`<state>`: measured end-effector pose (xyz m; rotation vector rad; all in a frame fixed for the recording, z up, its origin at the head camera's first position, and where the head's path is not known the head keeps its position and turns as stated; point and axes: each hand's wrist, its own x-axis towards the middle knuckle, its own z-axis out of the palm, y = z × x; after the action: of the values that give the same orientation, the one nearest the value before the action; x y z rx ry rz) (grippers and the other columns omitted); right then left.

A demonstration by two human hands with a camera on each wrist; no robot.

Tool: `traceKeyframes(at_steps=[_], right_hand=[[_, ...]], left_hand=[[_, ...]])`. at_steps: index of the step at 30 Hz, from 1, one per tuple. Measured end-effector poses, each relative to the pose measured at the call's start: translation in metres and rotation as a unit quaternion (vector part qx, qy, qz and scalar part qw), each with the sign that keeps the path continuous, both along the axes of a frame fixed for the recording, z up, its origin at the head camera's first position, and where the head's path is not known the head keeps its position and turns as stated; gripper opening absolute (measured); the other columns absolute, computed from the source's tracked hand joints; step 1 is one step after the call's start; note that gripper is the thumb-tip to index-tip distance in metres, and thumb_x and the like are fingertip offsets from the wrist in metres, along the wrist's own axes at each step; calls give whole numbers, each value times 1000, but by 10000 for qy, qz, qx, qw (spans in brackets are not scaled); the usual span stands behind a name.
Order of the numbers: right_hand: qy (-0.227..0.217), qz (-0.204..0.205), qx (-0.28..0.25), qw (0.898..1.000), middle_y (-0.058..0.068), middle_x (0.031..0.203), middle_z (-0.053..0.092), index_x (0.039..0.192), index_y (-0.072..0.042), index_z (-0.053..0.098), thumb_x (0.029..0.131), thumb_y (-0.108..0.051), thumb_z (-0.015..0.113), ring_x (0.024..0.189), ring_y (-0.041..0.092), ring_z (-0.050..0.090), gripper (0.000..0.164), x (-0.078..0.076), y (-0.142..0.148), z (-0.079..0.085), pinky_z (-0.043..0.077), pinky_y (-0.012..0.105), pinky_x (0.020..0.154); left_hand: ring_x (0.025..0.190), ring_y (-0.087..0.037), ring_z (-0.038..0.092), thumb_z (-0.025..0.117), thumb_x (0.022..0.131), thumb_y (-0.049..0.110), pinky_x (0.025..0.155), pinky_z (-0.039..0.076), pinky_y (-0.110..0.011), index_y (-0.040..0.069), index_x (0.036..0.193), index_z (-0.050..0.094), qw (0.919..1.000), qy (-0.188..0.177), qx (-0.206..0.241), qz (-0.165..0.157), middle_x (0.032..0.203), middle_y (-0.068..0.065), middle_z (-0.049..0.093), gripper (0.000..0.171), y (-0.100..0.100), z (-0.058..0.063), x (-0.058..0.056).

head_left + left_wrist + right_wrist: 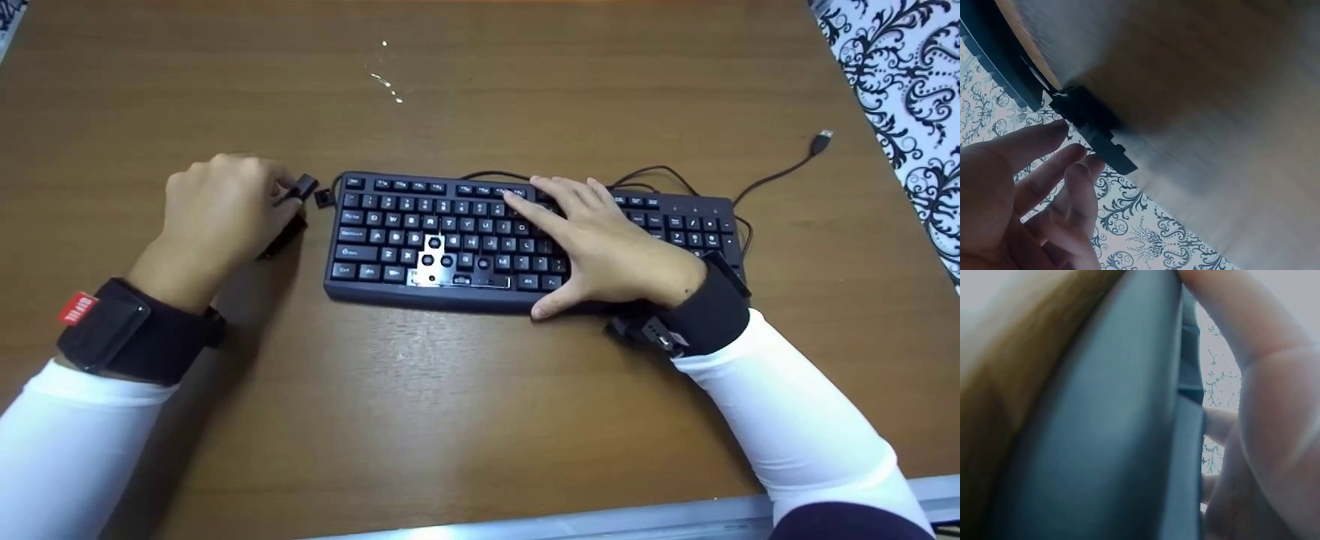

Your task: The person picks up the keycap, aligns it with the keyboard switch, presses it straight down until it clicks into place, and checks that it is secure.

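Observation:
A black keyboard (450, 298) lies on the table. In its lower left area several keycaps are off, baring a shiny plate (431, 259). Spread across the keys, my right hand (600, 240) rests with its fingertips near the top row and its thumb at the front edge. Left of the keyboard, my left hand (225, 202) pinches a black keycap (302, 186) between thumb and fingertips. Another loose keycap (324, 198) lies beside it. The left wrist view shows the fingertips at a small dark cluster (1107, 147). Close up, the right wrist view shows the keyboard's front edge (1100, 410).
The keyboard's cable (660, 169) runs behind it, ending in a USB plug (823, 140) at the right. A few small light marks (386, 82) show on the wooden table (465, 412). Patterned black-and-white fabric (907, 90) lies beyond the table's right edge.

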<state>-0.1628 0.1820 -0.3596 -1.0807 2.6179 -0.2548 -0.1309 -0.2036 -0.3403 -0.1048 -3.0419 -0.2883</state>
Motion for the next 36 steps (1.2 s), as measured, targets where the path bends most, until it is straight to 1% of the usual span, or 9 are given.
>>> traceKeyframes(at_steps=[7, 12, 16, 18, 23, 26, 29, 32, 36], right_hand=[[23, -29, -13, 10000, 15, 167, 10, 161, -34, 6, 58, -79, 76, 153, 38, 12, 133, 0, 2, 0, 3, 64, 122], [-16, -50, 26, 10000, 15, 167, 9, 161, -34, 5, 58, -79, 76, 154, 38, 11, 132, 1, 3, 0, 3, 64, 123], [-4, -26, 14, 10000, 15, 167, 9, 161, -35, 5, 58, -79, 76, 154, 37, 10, 132, -1, 2, 2, 2, 64, 123], [1, -24, 6, 10000, 14, 167, 9, 161, -35, 5, 58, -79, 76, 154, 37, 10, 132, -1, 1, 2, 2, 63, 123], [-13, -25, -6, 10000, 15, 167, 10, 161, -34, 5, 59, -79, 76, 154, 36, 11, 132, 1, -1, 0, 2, 63, 123], [6, -30, -26, 10000, 15, 167, 10, 161, -34, 5, 59, -80, 75, 154, 36, 11, 132, 1, -2, 0, 2, 62, 123], [27, -29, -32, 10000, 15, 167, 10, 161, -33, 5, 59, -80, 75, 154, 36, 11, 132, 0, -2, -1, 2, 63, 123], [24, -12, -24, 10000, 16, 167, 10, 161, -33, 5, 59, -80, 75, 154, 37, 11, 132, 1, -1, -2, 3, 63, 123], [55, -20, -28, 10000, 15, 167, 11, 161, -33, 5, 59, -80, 75, 154, 37, 12, 132, 0, 1, -2, 3, 63, 123]], left_hand=[[80, -51, 66, 71, 89, 30, 54, 45, -60, 10, 104, 77, 9995, -280, -155, 67, 99, -19, 75, 25, 1, 1, -7], [81, -50, 66, 70, 90, 34, 56, 45, -59, 11, 103, 77, 9979, -589, -252, 87, 99, -19, 75, 27, 2, 3, -11], [80, -50, 66, 71, 89, 33, 54, 43, -57, 12, 100, 78, 9975, -628, -291, 148, 97, -19, 75, 25, -3, 4, -9], [77, -50, 65, 72, 88, 32, 52, 42, -58, 12, 95, 78, 9981, -540, -275, 149, 93, -20, 75, 23, -5, 3, -8], [72, -46, 64, 72, 87, 31, 50, 41, -56, 12, 86, 78, 9978, -571, -304, 131, 84, -19, 73, 20, -10, 3, -6], [74, -45, 65, 72, 87, 29, 50, 41, -54, 13, 89, 78, 9965, -760, -314, 124, 87, -19, 73, 18, -12, 4, -7], [76, -46, 65, 73, 86, 27, 51, 41, -54, 12, 94, 78, 9960, -837, -284, 122, 91, -21, 73, 18, -13, 5, -6], [73, -46, 65, 74, 86, 27, 49, 40, -52, 12, 95, 78, 9975, -675, -212, 90, 91, -21, 73, 18, -11, 8, -3], [68, -42, 64, 76, 86, 32, 47, 37, -49, 12, 95, 77, 9999, -93, -43, -78, 87, -17, 73, 21, 2, 15, 5]])
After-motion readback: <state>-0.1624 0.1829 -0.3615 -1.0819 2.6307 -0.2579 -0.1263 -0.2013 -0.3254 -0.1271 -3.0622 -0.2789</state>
